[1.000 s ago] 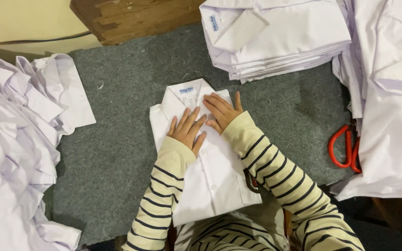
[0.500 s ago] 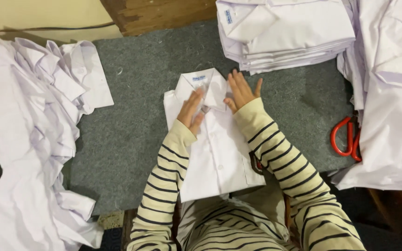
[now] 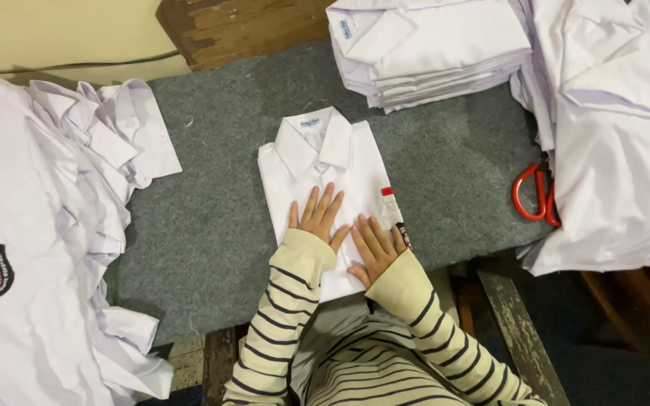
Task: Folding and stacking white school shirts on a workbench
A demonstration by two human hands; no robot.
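The shirt (image 3: 325,188) lies folded in the middle of the worktop (image 3: 212,188), collar toward the far edge and its lower end hanging just over the near edge by the person's lap. Both hands rest on its lower half, side by side and almost touching. The left hand (image 3: 319,216) is flat, fingers spread and pointing toward the collar. The right hand (image 3: 374,244) is flat too, fingers spread, just beside a small red patch and a dark badge on the shirt's right edge. Neither hand grips anything; they only press on the cloth.

Bare grey felt shows on both sides of the shirt: a wide strip to the left, up to a loose heap (image 3: 39,248) of white shirts that spills over the worktop's left edge, and a narrower strip to the right, up to red scissors (image 3: 533,197). The scissors lie partly under another heap (image 3: 611,135) of white cloth that covers the right end. Beyond the collar, a short gap of felt separates the shirt from a neat stack (image 3: 430,45) of folded shirts at the far edge.

The shirt is white and short-sleeved, folded into a tidy rectangle with sleeves tucked under, collar flat and open, a small label inside the neck.
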